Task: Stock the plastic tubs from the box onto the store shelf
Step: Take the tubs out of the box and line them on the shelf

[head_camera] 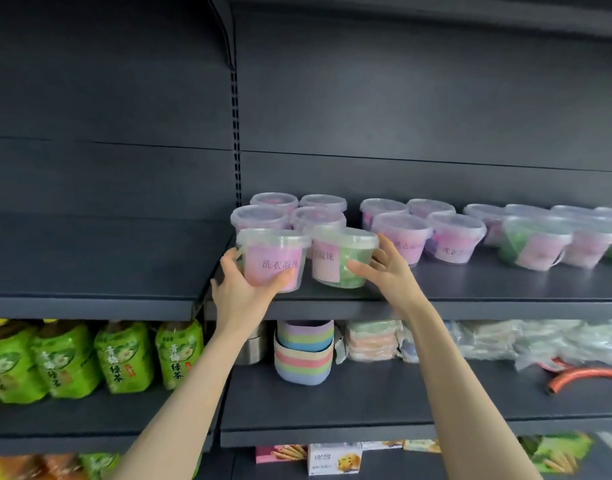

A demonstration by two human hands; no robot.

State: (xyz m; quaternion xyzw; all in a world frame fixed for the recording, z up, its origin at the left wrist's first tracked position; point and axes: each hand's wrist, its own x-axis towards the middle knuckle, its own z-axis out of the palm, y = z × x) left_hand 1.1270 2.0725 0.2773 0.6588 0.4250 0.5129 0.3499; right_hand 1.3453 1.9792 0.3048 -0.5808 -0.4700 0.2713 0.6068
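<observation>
**Nearly placed: two tubs at the shelf's front edge**

Broadly, the dark metal shelf point(470, 292) runs across the whole view, with a lower shelf point(366, 403) beneath it carrying green tea bottles point(124, 358) on the left, a stack of striped pastel cups point(302, 351) in the middle and bagged goods further right. Along the upper shelf sit rows of lidded plastic tubs point(401, 237), reaching from the upright post towards the right edge, mostly pink inside, a few green.

At the front edge near the left corner of that bay are the two tubs in hand. The left hand point(240, 282) is wrapped around the pink tub point(273, 259), thumb across its label and fingers behind, and seems to bear it just above or on the lip of the shelf; which of the two I cannot tell. The right hand point(384, 268) is spread wide against the side of the green tub point(342, 258), thumb low at the front, fingers at the rim, more a steadying press than a firm clasp. That tub looks tilted slightly.

The risks, as I judge them: both tubs stand close to the front edge, so letting go early could send one off the shelf. Pushing them back too hard could knock the rows behind out of line. The box is not in view.
</observation>
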